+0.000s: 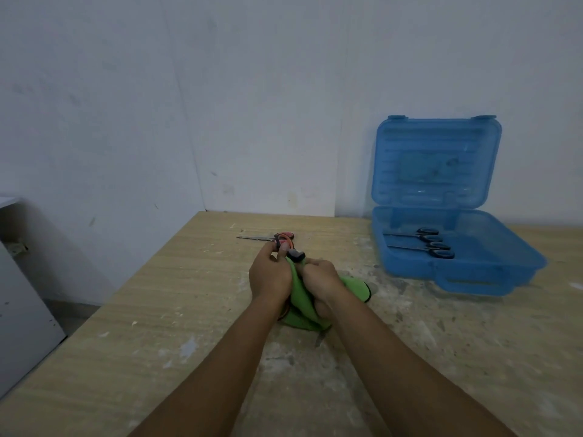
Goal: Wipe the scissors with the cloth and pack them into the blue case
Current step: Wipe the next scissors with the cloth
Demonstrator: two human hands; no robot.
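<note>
My left hand (269, 275) grips the dark handles of a pair of scissors (295, 254) above the middle of the table. My right hand (320, 277) holds the green cloth (356, 287) bunched round the blades, which are hidden. Just behind my hands a second pair with red handles (252, 237) lies flat on the table. The blue case (473, 272) stands open at the right, its lid (435, 159) upright against the wall. Two black-handled scissors (422, 241) lie side by side in its base.
The wooden table (157, 342) is worn and flecked with white marks; its left edge runs diagonally toward me. A white cabinet (19, 294) stands on the floor beyond that edge. The wall (252, 121) closes off the back of the table.
</note>
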